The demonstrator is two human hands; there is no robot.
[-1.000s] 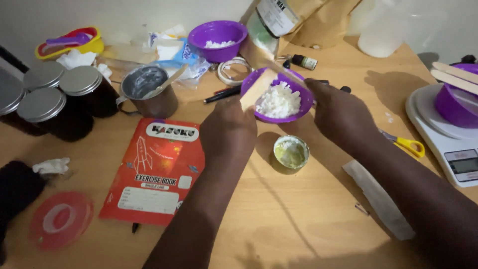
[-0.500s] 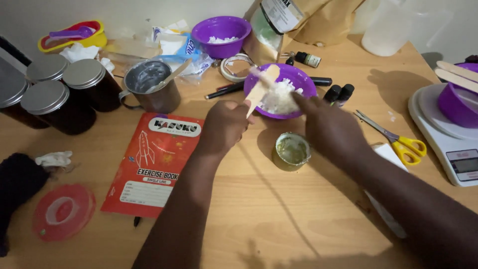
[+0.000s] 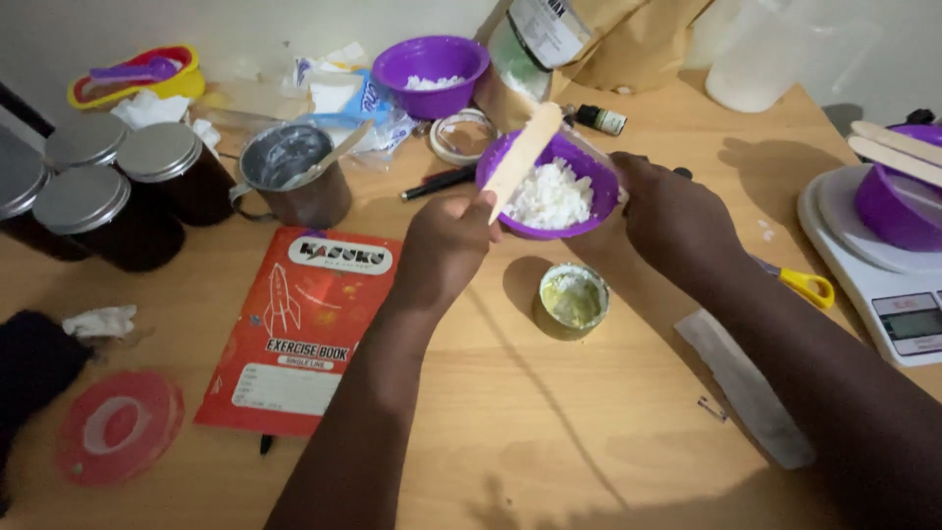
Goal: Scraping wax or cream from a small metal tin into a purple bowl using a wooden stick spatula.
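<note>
- Your landmark is the purple bowl (image 3: 549,196) of white flakes that you hold above the wooden table (image 3: 589,442); every place below is told from it.
- Nearest you, well below and left of the bowl, a round red lid (image 3: 118,427) lies flat, and a dark cloth (image 3: 29,368) beside it is cut off by the frame edge.
- An orange exercise book (image 3: 304,329) lies below and left of the bowl, with something dark poking out under its near edge, too small to make out.
- Just below the bowl sits a small open tin (image 3: 572,299) with pale greenish stuff inside.
- Below and right of it a pale flat strip (image 3: 746,388) lies partly under your right forearm.
- Your left hand (image 3: 446,245) is closed around a flat wooden stick (image 3: 520,157), whose upper end leans over the bowl's left rim.
- Your right hand (image 3: 677,211) grips the bowl's right rim; the fingers on the far side are hidden.
- Right of the bowl, only a yellow scissors handle (image 3: 810,287) shows past your wrist.
- Further right, a white scale (image 3: 883,285) carries another purple container, cut off by the edge.
- Left of the bowl stands a metal cup (image 3: 289,177), and beyond it three dark jars (image 3: 137,201) with metal lids.
- Behind the bowl stand a second purple bowl (image 3: 432,74) and brown paper bags (image 3: 589,44), their tops out of frame.
</note>
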